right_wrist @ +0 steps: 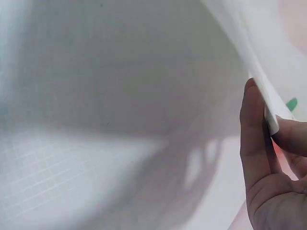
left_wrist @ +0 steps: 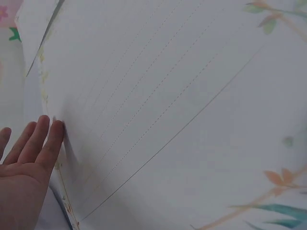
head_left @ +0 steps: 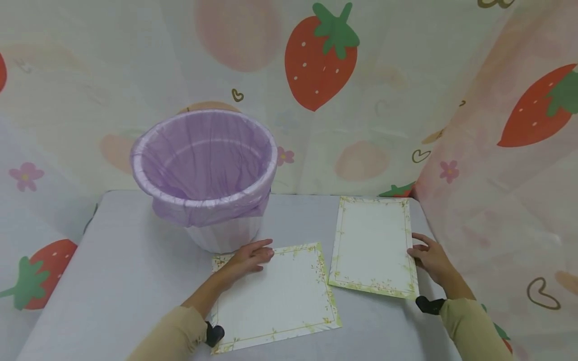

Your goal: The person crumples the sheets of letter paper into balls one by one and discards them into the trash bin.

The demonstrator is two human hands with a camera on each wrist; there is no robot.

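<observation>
Nearby, sleeves: a left sleeve (head_left: 173,331) and a right sleeve (head_left: 469,328), both pale khaki, showed at the near side, with a black device (head_left: 214,334) at the left cuff and a second black device (head_left: 429,305) at the right.
Left sheet (head_left: 275,301): found towards the table's near edge, about midway between the left and right edges; white, ruled with dashed lines, bordered with leaves and sprigs.
Left hand (head_left: 244,260): positioned over the far left corner of the left sheet; fingers extended, gripping nothing; whether the fingertips touched the paper could not be told.
Right hand (head_left: 433,258): noted at the right edge of the right sheet; thumb and fingers pinched that edge between them.
Right sheet (head_left: 375,245): located towards the table's far right corner, similarly bordered; the right wrist view showed its gripped side raised, underside visible. Its near left corner met the left sheet's right side in the head view; contact could not be confirmed.
Table (head_left: 113,291): white-covered; far, left and right edges observed.
Bin (head_left: 223,235): stood upright left of the middle, towards the far edge, its foot just behind the left sheet; white, with a purple liner (head_left: 205,160) folded over the rim.
Backdrop (head_left: 393,100): hung beyond the far edge, printed with strawberries, flowers and hearts.
</observation>
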